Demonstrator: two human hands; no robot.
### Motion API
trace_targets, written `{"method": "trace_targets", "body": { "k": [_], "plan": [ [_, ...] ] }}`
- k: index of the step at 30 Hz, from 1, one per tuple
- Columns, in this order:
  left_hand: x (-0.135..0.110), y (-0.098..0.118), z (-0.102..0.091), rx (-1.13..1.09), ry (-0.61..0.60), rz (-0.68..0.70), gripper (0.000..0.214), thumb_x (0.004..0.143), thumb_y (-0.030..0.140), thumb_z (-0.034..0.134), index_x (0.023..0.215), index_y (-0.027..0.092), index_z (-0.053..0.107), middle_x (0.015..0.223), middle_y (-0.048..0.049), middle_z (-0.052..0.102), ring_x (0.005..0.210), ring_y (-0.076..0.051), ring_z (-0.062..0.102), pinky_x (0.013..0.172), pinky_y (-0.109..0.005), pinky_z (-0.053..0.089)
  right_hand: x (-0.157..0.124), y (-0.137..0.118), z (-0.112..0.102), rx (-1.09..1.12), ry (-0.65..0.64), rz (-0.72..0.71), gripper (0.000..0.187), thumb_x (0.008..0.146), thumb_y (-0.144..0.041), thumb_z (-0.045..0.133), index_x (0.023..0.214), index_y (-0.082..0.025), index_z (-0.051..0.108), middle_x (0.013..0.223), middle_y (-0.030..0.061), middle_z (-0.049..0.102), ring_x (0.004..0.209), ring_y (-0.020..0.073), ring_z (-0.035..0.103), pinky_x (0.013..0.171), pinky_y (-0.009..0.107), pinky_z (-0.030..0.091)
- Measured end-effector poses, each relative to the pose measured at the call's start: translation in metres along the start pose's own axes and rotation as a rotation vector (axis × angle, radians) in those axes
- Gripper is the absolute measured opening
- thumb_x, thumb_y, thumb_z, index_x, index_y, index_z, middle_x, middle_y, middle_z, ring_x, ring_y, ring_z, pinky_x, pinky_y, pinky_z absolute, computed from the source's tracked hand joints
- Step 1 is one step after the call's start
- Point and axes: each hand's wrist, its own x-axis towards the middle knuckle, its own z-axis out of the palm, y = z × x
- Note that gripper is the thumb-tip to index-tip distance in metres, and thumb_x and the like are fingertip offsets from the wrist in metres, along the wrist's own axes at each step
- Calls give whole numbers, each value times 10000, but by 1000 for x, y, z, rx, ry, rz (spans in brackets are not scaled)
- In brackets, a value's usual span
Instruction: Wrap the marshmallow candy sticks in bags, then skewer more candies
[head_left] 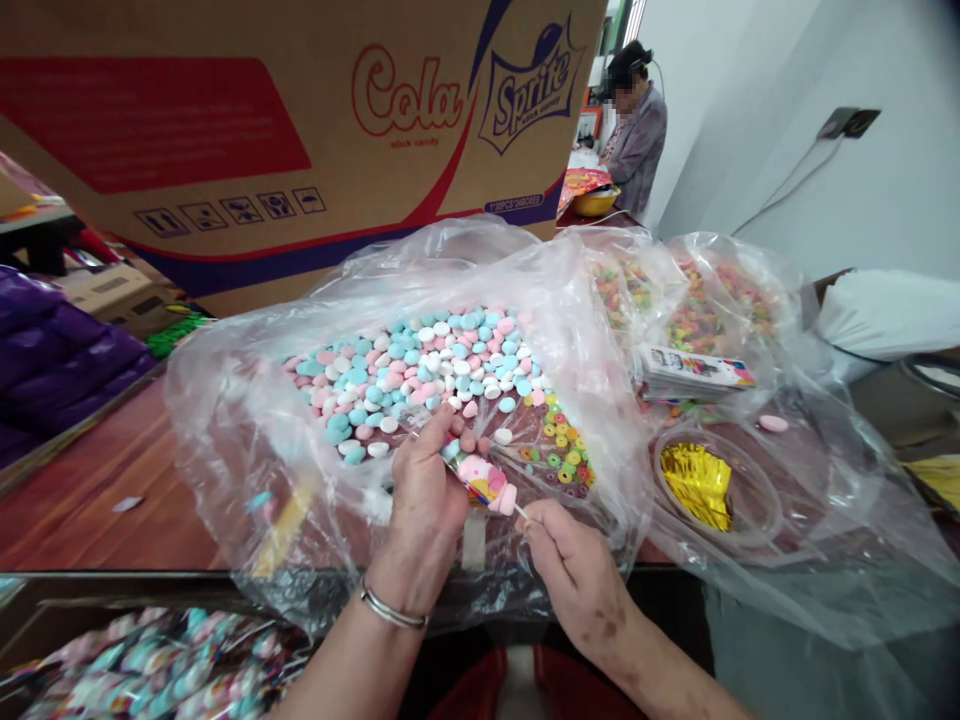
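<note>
My left hand (pixel 426 492) is closed round a small clear packet (pixel 484 482) with pink candy and a printed wrapper. A silver bangle sits on that wrist. My right hand (pixel 574 560) pinches the packet's lower end, where a thin stick pokes out. Both hands hover over a big clear plastic bag (pixel 247 440) holding a heap of pink, blue and white candy discs (pixel 420 375). Beside the heap lie small coloured candy rings (pixel 564 452).
A large Cola/Sprite cardboard box (pixel 300 120) stands behind the bag. More bags of coloured rings (pixel 690 300), a printed card stack (pixel 697 370) and gold twist ties (pixel 697 482) lie at right. Finished packets (pixel 150 665) pile at lower left. Another person (pixel 637 130) stands far back.
</note>
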Motion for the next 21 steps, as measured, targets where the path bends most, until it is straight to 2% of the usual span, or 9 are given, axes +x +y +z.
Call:
{"method": "trace_targets", "body": {
  "k": [6, 9, 13, 15, 17, 21],
  "plan": [
    [-8, -14, 3, -92, 22, -12, 201, 839, 160, 632, 656, 123, 558, 565, 49, 467, 428, -48, 435, 429, -172, 430, 4, 4, 9, -462, 283, -276, 257, 944, -168, 346, 882, -135, 593, 572, 11, 583, 500, 133, 567, 529, 233, 376],
    [-10, -21, 4, -172, -4, 6, 166, 836, 185, 664, 714, 126, 568, 610, 52, 474, 435, -30, 403, 439, -162, 416, 7, 6, 15, -587, 336, -302, 276, 941, -163, 351, 829, -143, 603, 537, 15, 583, 479, 140, 572, 514, 237, 364],
    [-10, -33, 4, -194, -28, 6, 223, 749, 203, 768, 722, 137, 557, 629, 57, 483, 447, -25, 409, 434, -149, 383, 12, 8, 21, -583, 342, -252, 283, 932, -162, 344, 808, -147, 597, 534, 24, 598, 471, 141, 570, 494, 240, 337],
    [-12, -39, 4, -191, -47, -8, 253, 713, 200, 800, 717, 141, 554, 617, 64, 475, 443, -22, 405, 427, -144, 364, 15, 7, 22, -500, 317, -219, 277, 931, -175, 341, 815, -146, 590, 556, 29, 604, 484, 139, 561, 502, 241, 334],
    [-14, -42, 2, -176, -92, -31, 245, 717, 219, 799, 734, 141, 568, 607, 62, 479, 439, -26, 408, 428, -149, 363, 17, 4, 19, -316, 246, -152, 262, 933, -216, 348, 821, -153, 576, 590, 22, 590, 510, 129, 536, 517, 238, 339],
    [-12, -33, -4, -147, -171, -106, 234, 763, 314, 756, 841, 144, 617, 652, 27, 558, 505, -77, 515, 507, -202, 460, 19, -4, 6, 399, -11, 194, 220, 909, -298, 403, 777, -179, 533, 506, -68, 402, 440, 80, 348, 441, 200, 267]
  ]
}}
